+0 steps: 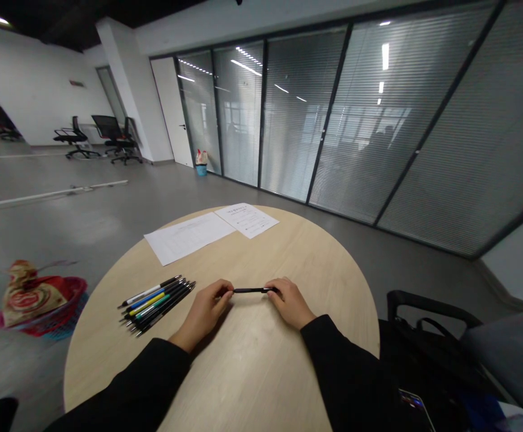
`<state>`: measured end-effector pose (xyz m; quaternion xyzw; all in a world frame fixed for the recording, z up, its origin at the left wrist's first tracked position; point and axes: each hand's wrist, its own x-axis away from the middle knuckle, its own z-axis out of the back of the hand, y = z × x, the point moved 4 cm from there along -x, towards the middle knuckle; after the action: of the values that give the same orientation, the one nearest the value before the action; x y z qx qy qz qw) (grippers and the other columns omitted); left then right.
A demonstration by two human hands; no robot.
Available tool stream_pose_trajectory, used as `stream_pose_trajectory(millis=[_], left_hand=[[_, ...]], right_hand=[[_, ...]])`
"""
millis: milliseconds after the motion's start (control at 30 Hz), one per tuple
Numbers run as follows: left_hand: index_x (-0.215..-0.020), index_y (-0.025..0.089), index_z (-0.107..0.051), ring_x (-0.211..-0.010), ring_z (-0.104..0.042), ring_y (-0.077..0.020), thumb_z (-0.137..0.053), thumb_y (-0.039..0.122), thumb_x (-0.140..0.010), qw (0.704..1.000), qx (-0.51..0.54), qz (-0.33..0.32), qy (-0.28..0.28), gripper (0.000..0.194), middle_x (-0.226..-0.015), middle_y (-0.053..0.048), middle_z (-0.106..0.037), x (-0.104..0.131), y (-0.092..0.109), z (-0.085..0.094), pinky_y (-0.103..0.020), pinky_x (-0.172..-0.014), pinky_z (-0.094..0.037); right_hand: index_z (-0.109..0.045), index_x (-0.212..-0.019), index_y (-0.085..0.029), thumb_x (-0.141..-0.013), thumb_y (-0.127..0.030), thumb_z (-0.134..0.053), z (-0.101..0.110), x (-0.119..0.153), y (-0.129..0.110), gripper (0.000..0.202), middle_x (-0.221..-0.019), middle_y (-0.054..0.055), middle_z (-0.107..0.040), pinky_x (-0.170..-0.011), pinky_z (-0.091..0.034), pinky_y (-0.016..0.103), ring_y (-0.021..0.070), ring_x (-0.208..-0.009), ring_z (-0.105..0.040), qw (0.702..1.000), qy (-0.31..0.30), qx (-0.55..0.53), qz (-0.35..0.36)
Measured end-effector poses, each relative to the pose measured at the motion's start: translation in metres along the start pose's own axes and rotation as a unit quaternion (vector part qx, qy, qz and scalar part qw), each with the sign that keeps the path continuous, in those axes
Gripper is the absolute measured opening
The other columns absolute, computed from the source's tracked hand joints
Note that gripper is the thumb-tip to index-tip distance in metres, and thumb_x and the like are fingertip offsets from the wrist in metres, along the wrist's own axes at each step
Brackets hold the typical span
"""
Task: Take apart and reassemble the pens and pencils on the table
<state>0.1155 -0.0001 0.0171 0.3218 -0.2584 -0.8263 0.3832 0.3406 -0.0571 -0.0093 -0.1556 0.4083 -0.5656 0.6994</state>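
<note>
While both hands rest on the table [252,360], left hand [205,312] and right hand [290,303] each pinch one end of a black pen [248,290], held level just above the tabletop. Pen bundle [155,303] lies left; two papers [211,231] beyond.

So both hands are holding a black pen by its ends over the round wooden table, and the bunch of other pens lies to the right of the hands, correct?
Not quite. The head view shows the left hand and right hand gripping the thin black pen by its ends over the round wooden table, but the bunch of other pens lies to the left of the hands, not the right.
</note>
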Motion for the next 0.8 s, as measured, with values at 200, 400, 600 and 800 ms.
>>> stream_pose_trajectory(millis=[200,400,600,800], left_hand=[[-0.097,0.019,-0.063,-0.078,-0.065,-0.0203,-0.047,0.041,-0.096,1.0,0.023,0.006,-0.006,0.027,-0.087,-0.006,-0.071,0.002,0.003,0.0,-0.032,-0.074,-0.051],[-0.125,0.02,-0.053,-0.103,-0.064,-0.0238,-0.047,0.029,-0.095,0.999,-0.021,-0.043,0.021,0.032,-0.116,-0.012,-0.066,0.004,-0.004,-0.001,-0.041,-0.092,-0.053],[-0.115,0.021,-0.061,-0.096,-0.06,-0.0253,-0.046,0.03,-0.095,0.981,-0.171,-0.069,-0.052,0.027,-0.107,-0.011,-0.06,0.005,-0.014,-0.007,-0.04,-0.087,-0.05],[-0.09,0.021,-0.064,-0.082,-0.058,-0.0223,-0.036,0.033,-0.101,0.976,-0.187,-0.053,-0.103,0.032,-0.089,-0.008,-0.061,0.005,-0.009,-0.008,-0.033,-0.074,-0.045]], right_hand=[[-0.071,-0.097,-0.021,-0.089,-0.009,-0.061,-0.001,0.0,-0.001,0.017,-0.098,0.005,-0.072,-0.089,-0.045,0.035,0.021,-0.095,-0.06,1.0,0.002,-0.009,-0.003],[-0.071,-0.097,-0.021,-0.089,-0.009,-0.061,0.0,0.0,0.005,0.017,-0.096,0.004,-0.072,-0.087,-0.046,0.035,0.0213,-0.092,-0.061,0.999,0.023,-0.021,-0.015],[-0.072,-0.097,-0.021,-0.089,-0.012,-0.059,0.005,-0.001,0.011,0.017,-0.098,0.005,-0.073,-0.088,-0.047,0.036,0.0228,-0.094,-0.062,0.998,0.051,-0.022,-0.044],[-0.072,-0.097,-0.021,-0.089,-0.014,-0.058,0.004,-0.001,0.012,0.017,-0.097,0.005,-0.073,-0.087,-0.047,0.036,0.0232,-0.094,-0.063,0.997,0.05,-0.024,-0.049]])
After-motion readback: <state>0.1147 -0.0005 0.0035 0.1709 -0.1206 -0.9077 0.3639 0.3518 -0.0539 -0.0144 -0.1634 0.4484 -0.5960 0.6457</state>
